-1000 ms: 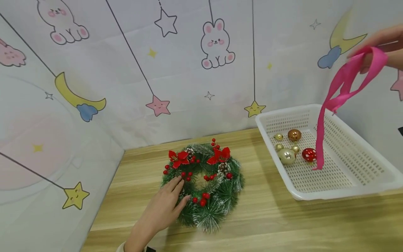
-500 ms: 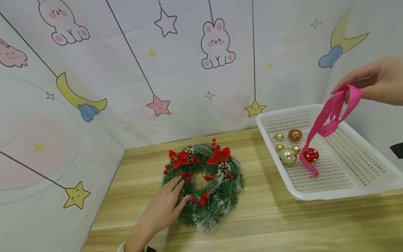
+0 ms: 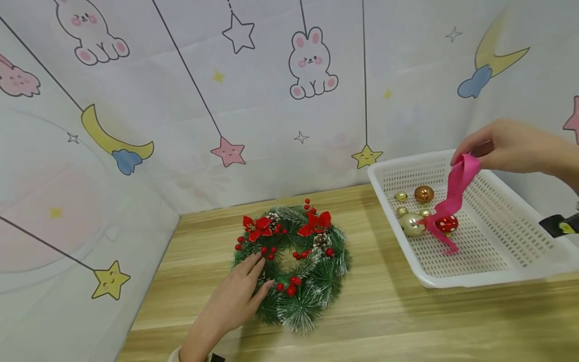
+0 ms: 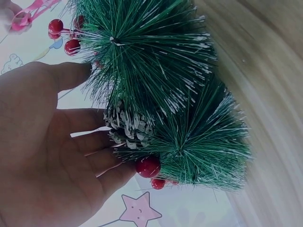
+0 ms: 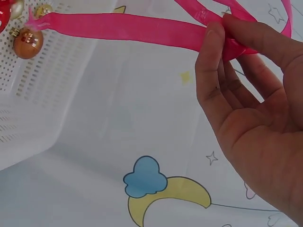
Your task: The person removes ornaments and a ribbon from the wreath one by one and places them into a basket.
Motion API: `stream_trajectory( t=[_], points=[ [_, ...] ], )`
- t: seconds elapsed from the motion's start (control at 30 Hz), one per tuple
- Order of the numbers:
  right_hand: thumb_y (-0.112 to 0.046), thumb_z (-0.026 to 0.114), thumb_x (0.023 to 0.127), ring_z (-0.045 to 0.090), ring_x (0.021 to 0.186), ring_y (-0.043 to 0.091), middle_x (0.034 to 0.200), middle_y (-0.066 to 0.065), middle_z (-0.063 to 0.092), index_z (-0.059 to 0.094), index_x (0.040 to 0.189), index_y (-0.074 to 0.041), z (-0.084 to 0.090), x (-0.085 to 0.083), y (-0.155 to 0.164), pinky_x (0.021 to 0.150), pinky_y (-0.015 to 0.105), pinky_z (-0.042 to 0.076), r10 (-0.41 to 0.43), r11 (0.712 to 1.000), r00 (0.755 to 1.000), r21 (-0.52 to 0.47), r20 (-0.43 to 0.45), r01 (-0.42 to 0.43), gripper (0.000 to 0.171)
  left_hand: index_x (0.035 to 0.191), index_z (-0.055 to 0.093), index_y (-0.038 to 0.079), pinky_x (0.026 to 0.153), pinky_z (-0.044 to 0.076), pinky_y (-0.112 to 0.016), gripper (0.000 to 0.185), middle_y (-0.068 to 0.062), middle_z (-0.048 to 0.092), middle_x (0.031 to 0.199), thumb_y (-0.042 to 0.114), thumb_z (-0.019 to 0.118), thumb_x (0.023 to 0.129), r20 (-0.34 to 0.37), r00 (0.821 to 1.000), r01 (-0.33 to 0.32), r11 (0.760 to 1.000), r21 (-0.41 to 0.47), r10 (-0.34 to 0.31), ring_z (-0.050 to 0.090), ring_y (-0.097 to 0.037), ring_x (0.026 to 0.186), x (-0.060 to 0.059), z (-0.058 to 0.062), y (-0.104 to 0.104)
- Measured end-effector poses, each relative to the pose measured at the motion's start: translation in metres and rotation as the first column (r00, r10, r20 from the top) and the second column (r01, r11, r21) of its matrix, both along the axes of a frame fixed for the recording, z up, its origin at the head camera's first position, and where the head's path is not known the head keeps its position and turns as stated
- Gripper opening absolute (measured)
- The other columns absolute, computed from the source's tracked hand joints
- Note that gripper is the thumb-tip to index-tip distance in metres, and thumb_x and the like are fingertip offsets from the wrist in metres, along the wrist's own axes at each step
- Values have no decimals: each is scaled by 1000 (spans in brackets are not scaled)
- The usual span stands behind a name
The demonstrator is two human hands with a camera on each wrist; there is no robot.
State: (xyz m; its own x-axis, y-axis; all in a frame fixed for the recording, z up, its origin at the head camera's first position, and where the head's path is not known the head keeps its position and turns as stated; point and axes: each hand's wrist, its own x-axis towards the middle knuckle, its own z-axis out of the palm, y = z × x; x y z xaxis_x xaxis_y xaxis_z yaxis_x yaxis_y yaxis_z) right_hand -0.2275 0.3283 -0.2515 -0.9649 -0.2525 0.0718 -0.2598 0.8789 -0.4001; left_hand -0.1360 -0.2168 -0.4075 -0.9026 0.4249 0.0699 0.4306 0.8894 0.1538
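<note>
From the head view, the left hand (image 3: 235, 301) rests flat on the wreath (image 3: 291, 266), left of the basket (image 3: 479, 274). The right hand (image 3: 506, 148) pinches a ribbon (image 3: 454, 193) above the basket, its end among the balls (image 3: 413, 223).

The left wrist view shows straight fingers (image 4: 90, 142) against pine needles and a cone (image 4: 130, 127).

In the right wrist view, thumb and fingers (image 5: 213, 71) pinch the ribbon (image 5: 123, 26).

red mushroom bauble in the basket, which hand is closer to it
Right. The right hand hangs above the red bauble, pinching the pink ribbon that drapes onto it. The left hand rests on the wreath, far off.
</note>
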Motion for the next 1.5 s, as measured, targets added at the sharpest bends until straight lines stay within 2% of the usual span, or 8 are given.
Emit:
stream_trajectory(
  t=[0.2,0.43,0.63,0.9,1.13,1.33,1.5],
  points=[
    [-3,82,88,73,89,21,103,10,79,80,109,-5,-16,-10,-2,69,31,65,59,998,995,8,78,-59,22,151,54,-3,118,47,-57,63,-23,48,161,41,62,106,-3,1000,-1,1000,-6,1,49,-41,149,0,-1,0],
    [-3,79,89,70,89,18,100,4,78,79,112,-7,-30,-15,-4,70,23,60,123,991,979,23,162,-128,24,151,54,-3,118,47,-58,63,-23,48,162,41,61,107,4,1000,0,1000,-5,0,48,-41,150,-1,-1,0],
    [-4,78,90,68,88,16,98,2,76,79,108,-9,-41,-16,-8,72,21,59,146,988,961,5,236,-152,19,152,53,-2,119,46,-58,63,-23,47,162,42,61,107,8,1000,-3,1000,1,3,47,-41,150,-1,0,1],
    [0,78,87,65,80,11,91,1,73,78,99,-8,-62,-18,-11,70,22,60,201,980,927,-57,317,-193,14,151,53,-2,119,46,-58,62,-22,47,162,40,62,107,11,1000,-5,1000,-1,5,47,-41,151,0,0,1],
    [1,75,87,66,71,9,84,-2,73,79,93,-10,-81,-18,-12,64,23,59,265,964,884,-112,386,-241,14,151,53,-3,119,46,-58,61,-22,47,162,39,61,107,11,1000,-3,1000,3,3,46,-41,151,1,0,0],
    [2,75,81,62,67,6,79,-2,70,79,89,-13,-93,-17,-13,61,23,57,286,958,871,-102,399,-268,17,151,54,-3,119,46,-58,61,-22,47,162,39,62,107,11,1000,-3,1000,5,3,47,-41,151,1,1,0],
    [1,74,81,57,66,5,78,-3,65,77,87,-14,-100,-18,-18,60,20,53,285,957,844,-82,454,-279,16,151,54,-3,119,46,-58,61,-22,47,162,39,61,107,14,1000,-2,1000,5,2,47,-41,150,1,1,0]
  ],
)
